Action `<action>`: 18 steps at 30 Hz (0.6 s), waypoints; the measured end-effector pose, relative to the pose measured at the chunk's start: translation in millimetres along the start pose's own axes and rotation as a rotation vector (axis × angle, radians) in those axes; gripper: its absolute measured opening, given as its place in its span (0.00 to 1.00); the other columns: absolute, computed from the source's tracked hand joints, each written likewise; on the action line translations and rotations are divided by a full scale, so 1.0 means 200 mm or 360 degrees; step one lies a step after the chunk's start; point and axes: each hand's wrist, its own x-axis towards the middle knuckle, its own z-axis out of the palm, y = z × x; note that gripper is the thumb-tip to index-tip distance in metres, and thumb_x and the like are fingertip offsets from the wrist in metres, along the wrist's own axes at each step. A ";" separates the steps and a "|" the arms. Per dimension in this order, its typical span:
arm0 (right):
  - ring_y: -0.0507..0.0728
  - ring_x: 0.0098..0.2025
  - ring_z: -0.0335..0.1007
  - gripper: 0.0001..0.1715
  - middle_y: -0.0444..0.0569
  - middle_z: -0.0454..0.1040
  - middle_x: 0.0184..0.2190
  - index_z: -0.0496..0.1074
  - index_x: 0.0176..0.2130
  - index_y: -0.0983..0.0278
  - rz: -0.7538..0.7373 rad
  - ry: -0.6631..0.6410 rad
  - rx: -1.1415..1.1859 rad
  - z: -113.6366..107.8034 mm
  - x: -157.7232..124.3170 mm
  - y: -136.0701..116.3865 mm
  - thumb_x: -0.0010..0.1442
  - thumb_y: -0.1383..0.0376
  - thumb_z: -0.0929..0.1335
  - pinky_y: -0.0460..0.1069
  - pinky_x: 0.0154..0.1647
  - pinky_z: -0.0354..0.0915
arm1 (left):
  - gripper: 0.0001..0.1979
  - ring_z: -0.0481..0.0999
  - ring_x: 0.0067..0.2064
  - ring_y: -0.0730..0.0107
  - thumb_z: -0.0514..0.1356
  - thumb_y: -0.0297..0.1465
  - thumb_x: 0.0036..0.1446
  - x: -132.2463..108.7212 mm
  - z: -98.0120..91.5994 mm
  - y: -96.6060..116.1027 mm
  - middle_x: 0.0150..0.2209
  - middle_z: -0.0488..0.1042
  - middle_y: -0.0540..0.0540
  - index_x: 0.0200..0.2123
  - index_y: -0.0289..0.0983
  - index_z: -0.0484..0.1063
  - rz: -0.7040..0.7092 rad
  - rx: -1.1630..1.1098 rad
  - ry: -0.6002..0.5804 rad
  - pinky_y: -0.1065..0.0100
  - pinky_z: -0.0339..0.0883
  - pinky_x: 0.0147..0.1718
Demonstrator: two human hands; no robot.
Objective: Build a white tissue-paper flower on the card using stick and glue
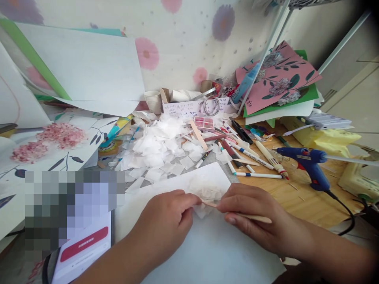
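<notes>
A thin wooden craft stick (254, 217) is held in my right hand (251, 215), pinched between thumb and fingers and pointing left. My left hand (174, 217) is closed in a pinch at the stick's tip; what lies between its fingertips is hidden. Both hands are over a white sheet of paper (189, 248). Just beyond the fingertips, a cluster of crumpled white tissue pieces (207, 187) sits on that sheet. A thin white piece (203, 212) shows below the stick. Farther back lies a heap of loose white tissue squares (156, 138).
At left are a phone (85, 236) and a pink flower picture (62, 136). Markers (257, 175), a flat wooden stick (199, 135) and a blue glue gun (310, 161) lie to the right. Stacked paper cups (153, 102) stand behind the tissue heap.
</notes>
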 end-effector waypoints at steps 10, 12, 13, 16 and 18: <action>0.52 0.33 0.69 0.08 0.48 0.74 0.30 0.72 0.37 0.62 0.0180 0.0153 0.0124 -0.02 0.04 0.03 0.63 0.67 0.63 0.46 0.34 0.64 | 0.19 0.73 0.36 0.70 0.50 0.24 0.55 0.00 0.00 -0.01 0.33 0.74 0.53 0.42 0.50 0.74 -0.0018 0.0040 -0.0021 0.69 0.62 0.36; 0.52 0.32 0.69 0.08 0.47 0.74 0.30 0.72 0.36 0.63 0.0224 0.0146 0.0110 -0.01 0.05 0.04 0.63 0.66 0.63 0.46 0.34 0.64 | 0.19 0.73 0.36 0.70 0.50 0.24 0.55 0.00 0.00 -0.01 0.34 0.74 0.53 0.42 0.49 0.74 -0.0009 0.0039 -0.0021 0.70 0.62 0.36; 0.52 0.32 0.69 0.09 0.47 0.74 0.30 0.72 0.36 0.63 0.0244 0.0154 0.0094 -0.01 0.05 0.05 0.63 0.66 0.63 0.45 0.34 0.64 | 0.19 0.73 0.36 0.70 0.50 0.24 0.55 0.00 0.00 -0.01 0.34 0.74 0.53 0.42 0.49 0.74 -0.0006 0.0045 -0.0020 0.70 0.62 0.36; 0.52 0.32 0.70 0.10 0.47 0.75 0.30 0.72 0.34 0.64 0.0332 0.0231 0.0057 0.00 0.06 0.08 0.62 0.65 0.63 0.45 0.33 0.65 | 0.19 0.73 0.36 0.70 0.50 0.25 0.55 0.00 0.00 0.00 0.34 0.74 0.53 0.42 0.50 0.74 -0.0006 0.0054 -0.0021 0.69 0.62 0.36; 0.52 0.31 0.70 0.11 0.47 0.74 0.29 0.72 0.34 0.64 0.0388 0.0282 0.0093 -0.01 0.06 0.10 0.63 0.64 0.62 0.45 0.32 0.65 | 0.19 0.73 0.36 0.70 0.50 0.25 0.55 -0.01 0.00 0.00 0.34 0.75 0.53 0.42 0.50 0.74 -0.0017 0.0047 -0.0024 0.69 0.62 0.36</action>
